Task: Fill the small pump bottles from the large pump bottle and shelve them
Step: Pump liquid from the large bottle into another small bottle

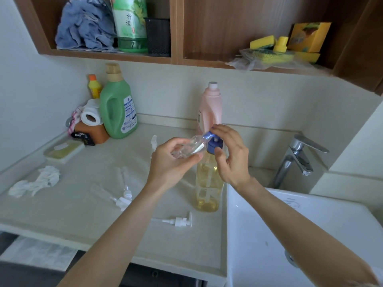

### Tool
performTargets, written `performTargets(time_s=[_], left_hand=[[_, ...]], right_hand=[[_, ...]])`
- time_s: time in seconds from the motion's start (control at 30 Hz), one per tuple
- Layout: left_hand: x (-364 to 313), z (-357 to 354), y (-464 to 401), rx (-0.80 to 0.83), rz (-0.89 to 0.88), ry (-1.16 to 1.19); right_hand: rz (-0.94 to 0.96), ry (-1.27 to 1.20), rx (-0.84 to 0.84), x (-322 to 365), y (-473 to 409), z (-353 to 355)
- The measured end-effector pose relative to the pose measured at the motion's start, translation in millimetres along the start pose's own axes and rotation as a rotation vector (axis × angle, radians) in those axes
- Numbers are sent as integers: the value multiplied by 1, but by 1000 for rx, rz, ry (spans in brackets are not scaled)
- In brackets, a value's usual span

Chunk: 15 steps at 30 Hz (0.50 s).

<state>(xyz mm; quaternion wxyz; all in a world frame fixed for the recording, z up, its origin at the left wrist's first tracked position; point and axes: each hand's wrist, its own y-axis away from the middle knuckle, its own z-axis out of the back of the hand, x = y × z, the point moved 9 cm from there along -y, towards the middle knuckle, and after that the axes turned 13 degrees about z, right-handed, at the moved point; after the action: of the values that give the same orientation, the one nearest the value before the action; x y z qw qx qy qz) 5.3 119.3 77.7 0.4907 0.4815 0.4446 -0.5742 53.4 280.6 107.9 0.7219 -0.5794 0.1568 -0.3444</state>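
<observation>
The left hand (172,160) grips a small clear bottle (190,148), fingers and thumb curled round its lower body, so most of the bottle sticks out up and to the right of the grip, tilted with its open neck against the blue pump head (213,145) of the large bottle (208,183). The right hand (232,154) rests on that pump head, fingers curved over its top and the thumb at its lower side; how tightly it holds cannot be told. The large bottle stands upright on the counter (103,224) just left of the sink (290,235), holding yellow liquid, directly below both hands. A pink bottle (211,108) stands behind it by the wall. On the counter nearer the camera lie a loose white pump (178,221) and, left of it, more small clear bottles with white pumps (122,195), lying on their sides and blurred. Further left are a crumpled white cloth (39,183), a soap dish (64,150), a green jug (118,106) and a paper roll (91,117). The tap (298,158) rises behind the sink. The shelf (176,59) above holds a blue cloth (85,25), a green bottle (130,23) and yellow sponges (277,46).
</observation>
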Motion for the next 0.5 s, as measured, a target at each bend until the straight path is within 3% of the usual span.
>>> performTargets(time_s=[0.2, 0.5], left_hand=[[5, 0, 1, 6, 24, -2], [-8, 1, 4, 38, 41, 120]], right_hand=[[18, 15, -18, -2, 1, 0], [70, 96, 132, 5, -32, 7]])
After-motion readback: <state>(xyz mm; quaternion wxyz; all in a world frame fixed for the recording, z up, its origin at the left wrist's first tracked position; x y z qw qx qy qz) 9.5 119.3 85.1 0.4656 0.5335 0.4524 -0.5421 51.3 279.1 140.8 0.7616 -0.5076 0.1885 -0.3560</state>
